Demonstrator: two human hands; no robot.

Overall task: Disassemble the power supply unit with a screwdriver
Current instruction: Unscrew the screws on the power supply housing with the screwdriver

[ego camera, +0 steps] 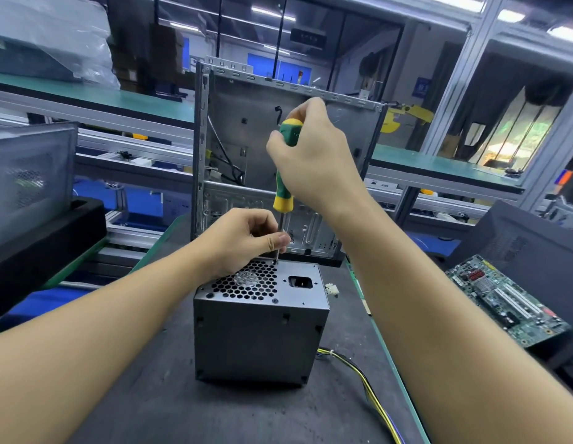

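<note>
A grey metal power supply unit [259, 338] stands on end in the middle of the dark work mat, its honeycomb fan grille and power socket facing up. A green and yellow screwdriver [284, 190] stands nearly upright with its tip at the far edge of the grille. My right hand [314, 155] grips the top of the handle. My left hand [246, 238] rests at the unit's far top edge and pinches the metal shaft just above the tip. The screw under the tip is hidden.
An open empty computer case [278, 161] stands upright right behind the unit. A green motherboard [506, 299] lies at the right on a dark case. Yellow and black cables [371, 389] trail from the unit toward the front right. A black box [38, 225] sits left.
</note>
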